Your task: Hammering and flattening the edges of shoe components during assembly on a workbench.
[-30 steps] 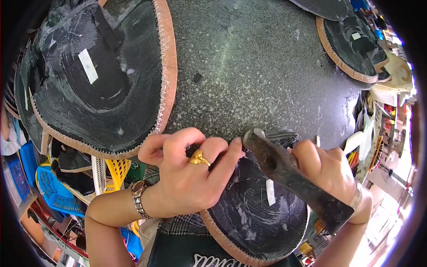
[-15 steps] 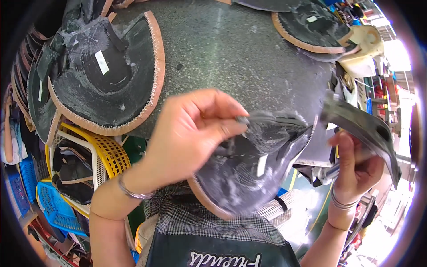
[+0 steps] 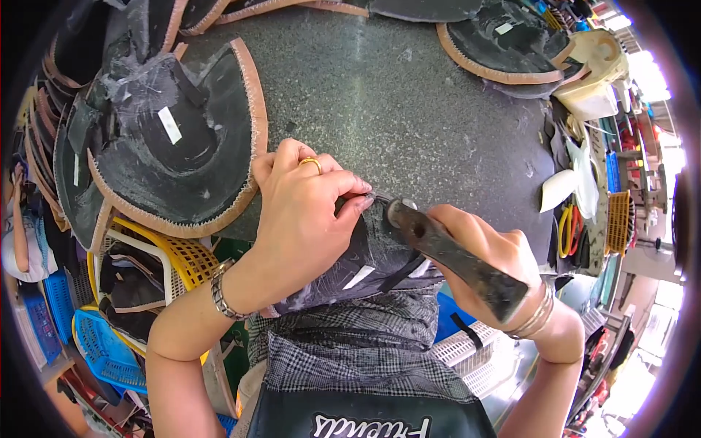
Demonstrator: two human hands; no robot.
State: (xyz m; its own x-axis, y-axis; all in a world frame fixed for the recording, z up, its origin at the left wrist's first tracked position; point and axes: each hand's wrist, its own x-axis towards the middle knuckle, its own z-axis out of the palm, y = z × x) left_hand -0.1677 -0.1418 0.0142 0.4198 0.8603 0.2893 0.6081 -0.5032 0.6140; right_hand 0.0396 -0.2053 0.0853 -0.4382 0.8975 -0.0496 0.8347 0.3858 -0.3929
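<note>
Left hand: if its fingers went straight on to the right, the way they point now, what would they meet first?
Past the edge of the dark piece it pinches, the left hand would likely meet the hammer first, though depth is unclear.

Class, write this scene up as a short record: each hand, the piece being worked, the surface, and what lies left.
Left hand: fingers pinch the dark piece's edge
Right hand: holds a hammer, head beside the left fingers; contact unclear
Dark piece: bears a white strip
Surface: grey speckled table
Left: tan-rimmed stitched piece on table; yellow basket below
</note>
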